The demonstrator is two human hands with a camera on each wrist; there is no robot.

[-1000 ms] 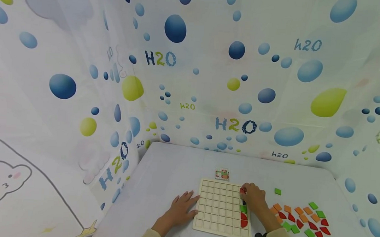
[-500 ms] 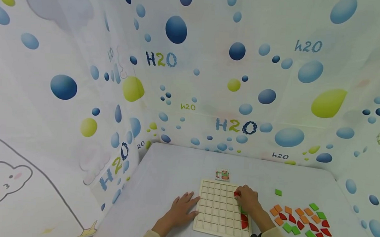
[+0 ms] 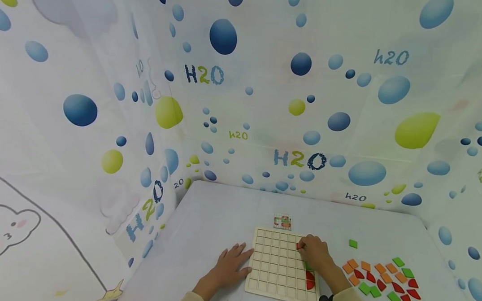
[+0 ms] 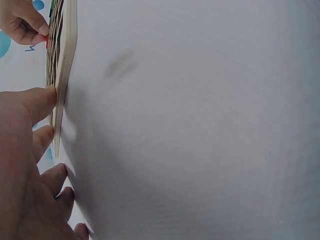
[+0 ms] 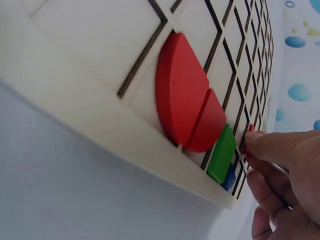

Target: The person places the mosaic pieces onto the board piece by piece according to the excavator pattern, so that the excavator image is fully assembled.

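Note:
A pale wooden grid board (image 3: 278,264) lies on the white table. My right hand (image 3: 315,252) hovers over its far right part and pinches a small red piece (image 3: 299,246) at the fingertips; the red piece (image 5: 249,129) shows beside the fingers in the right wrist view. Two red quarter-round pieces (image 5: 187,100), a green square (image 5: 221,152) and a blue piece (image 5: 229,177) sit in the board's right column. My left hand (image 3: 230,263) lies flat on the table, fingertips (image 4: 42,97) against the board's left edge (image 4: 65,60).
Loose orange, red and green pieces (image 3: 381,278) lie spread on the table to the right, one green square (image 3: 353,244) apart from them. A small picture card (image 3: 282,221) lies beyond the board. Bubble-printed curtains (image 3: 243,101) enclose the table at the back and sides.
My right hand has shifted slightly left over the board with the red piece, from the right edge to a cell further in. The left hand has stayed put.

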